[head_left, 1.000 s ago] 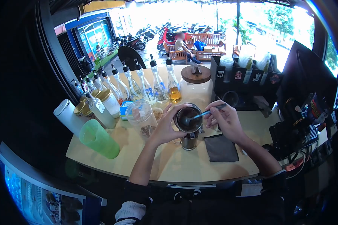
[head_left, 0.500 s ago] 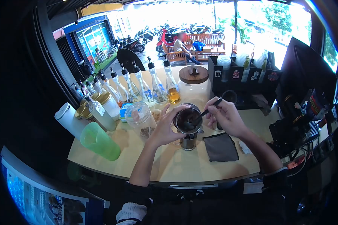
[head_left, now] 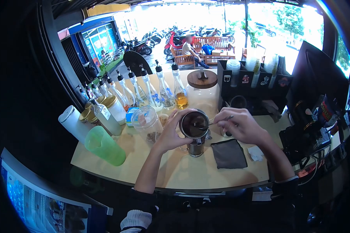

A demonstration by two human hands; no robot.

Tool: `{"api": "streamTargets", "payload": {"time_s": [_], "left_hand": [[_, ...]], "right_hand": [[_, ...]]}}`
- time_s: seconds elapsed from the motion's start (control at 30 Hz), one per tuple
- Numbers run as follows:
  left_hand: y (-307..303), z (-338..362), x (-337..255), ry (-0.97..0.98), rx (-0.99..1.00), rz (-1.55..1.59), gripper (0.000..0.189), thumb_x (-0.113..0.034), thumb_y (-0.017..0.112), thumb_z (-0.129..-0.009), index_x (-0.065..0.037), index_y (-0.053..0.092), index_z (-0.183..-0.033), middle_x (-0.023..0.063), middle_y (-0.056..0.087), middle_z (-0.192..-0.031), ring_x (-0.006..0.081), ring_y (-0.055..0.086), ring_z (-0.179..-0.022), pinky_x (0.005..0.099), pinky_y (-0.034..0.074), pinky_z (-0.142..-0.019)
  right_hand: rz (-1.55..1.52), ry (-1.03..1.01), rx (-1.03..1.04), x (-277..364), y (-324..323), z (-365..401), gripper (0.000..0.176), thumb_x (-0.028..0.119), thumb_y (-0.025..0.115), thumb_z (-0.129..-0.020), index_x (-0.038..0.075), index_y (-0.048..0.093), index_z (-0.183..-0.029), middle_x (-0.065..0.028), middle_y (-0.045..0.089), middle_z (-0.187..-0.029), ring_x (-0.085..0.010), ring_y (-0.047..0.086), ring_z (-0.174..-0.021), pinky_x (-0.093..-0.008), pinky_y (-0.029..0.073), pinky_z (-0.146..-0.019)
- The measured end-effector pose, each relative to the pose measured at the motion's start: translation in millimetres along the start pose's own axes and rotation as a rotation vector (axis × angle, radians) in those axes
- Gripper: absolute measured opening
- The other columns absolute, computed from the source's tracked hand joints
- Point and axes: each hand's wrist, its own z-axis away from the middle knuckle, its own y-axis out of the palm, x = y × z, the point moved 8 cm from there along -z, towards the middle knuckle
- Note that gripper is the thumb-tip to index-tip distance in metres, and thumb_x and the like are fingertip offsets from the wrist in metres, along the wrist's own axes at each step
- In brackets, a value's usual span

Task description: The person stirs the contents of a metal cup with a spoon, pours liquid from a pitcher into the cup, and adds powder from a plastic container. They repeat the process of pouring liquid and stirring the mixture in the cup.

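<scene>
My left hand (head_left: 171, 134) is wrapped round a round metal cup (head_left: 193, 123), tilted so that its dark inside shows. In my right hand (head_left: 241, 125) is a thin spoon (head_left: 210, 124), its dark end inside the cup. Just under the cup stands a metal container (head_left: 196, 148) on the counter. A folded grey cloth (head_left: 229, 153) lies to the right of it. Left of my left hand is a clear plastic jar (head_left: 147, 122) with something brown at its bottom.
Pump bottles (head_left: 165, 91) line the back left. A green pitcher (head_left: 104, 145) stands at the left. Behind the cup is a wooden-lidded jar (head_left: 202, 91); a black cup holder (head_left: 252, 83) is at the back right. A person (head_left: 188, 48) sits on a bench outside.
My right hand has turned and shifted slightly right, and the spoon now lies flatter in the cup. A crumpled white paper beside the cloth shows more fully.
</scene>
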Motion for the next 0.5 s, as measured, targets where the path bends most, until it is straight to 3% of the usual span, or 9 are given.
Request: {"api": "streamTargets", "payload": {"time_s": [0.03,0.07,0.27,0.37,0.5], "left_hand": [[-0.1,-1.0,-1.0,0.019,-0.009,-0.011,0.083,-0.021,0.082,-0.055,-0.014,0.047,-0.131,0.0053,0.056,-0.125,0.0235,0.050,-0.123,0.0463,0.022,-0.114],[0.0,-1.8,-2.5,0.040,-0.017,-0.021,0.081,-0.026,0.081,-0.056,-0.016,0.047,-0.130,0.0044,0.060,-0.122,0.0251,0.053,-0.121,0.0518,0.017,-0.114],[1.1,-0.8,-4.9,0.064,-0.035,0.053,0.078,-0.023,0.081,-0.055,-0.014,0.050,-0.127,0.0057,0.059,-0.121,0.0256,0.052,-0.117,0.0438,0.026,-0.110],[2.4,-0.4,-5.3,0.055,-0.028,0.084,0.078,-0.021,0.081,-0.055,-0.014,0.050,-0.127,0.0053,0.059,-0.121,0.0252,0.050,-0.118,0.0423,0.028,-0.108],[2.4,0.4,-5.9,0.057,-0.032,0.085,0.078,-0.020,0.081,-0.055,-0.014,0.051,-0.126,0.0051,0.058,-0.121,0.0249,0.050,-0.117,0.0408,0.030,-0.107]], "right_hand": [[-0.017,0.044,0.061,-1.3,7.8,0.9,0.009,0.004,0.057,-0.089,-0.001,0.059,-0.096,-0.0142,0.064,-0.090,-0.0300,0.064,-0.078,-0.0357,0.050,-0.069],[-0.016,0.046,0.060,-0.5,9.0,1.5,0.009,0.004,0.057,-0.089,-0.001,0.059,-0.096,-0.0142,0.064,-0.090,-0.0300,0.064,-0.078,-0.0357,0.050,-0.069],[-0.034,0.023,0.007,-4.1,7.8,3.2,0.009,0.005,0.057,-0.089,-0.001,0.059,-0.096,-0.0138,0.063,-0.088,-0.0301,0.064,-0.077,-0.0361,0.050,-0.068],[-0.064,0.035,0.091,-1.8,15.0,3.2,0.009,0.005,0.056,-0.090,-0.001,0.059,-0.097,-0.0133,0.063,-0.088,-0.0280,0.065,-0.078,-0.0346,0.051,-0.069],[-0.070,0.035,0.009,-6.9,12.0,4.0,0.010,0.005,0.054,-0.091,0.000,0.059,-0.098,-0.0124,0.064,-0.087,-0.0247,0.066,-0.077,-0.0333,0.052,-0.069]]}}
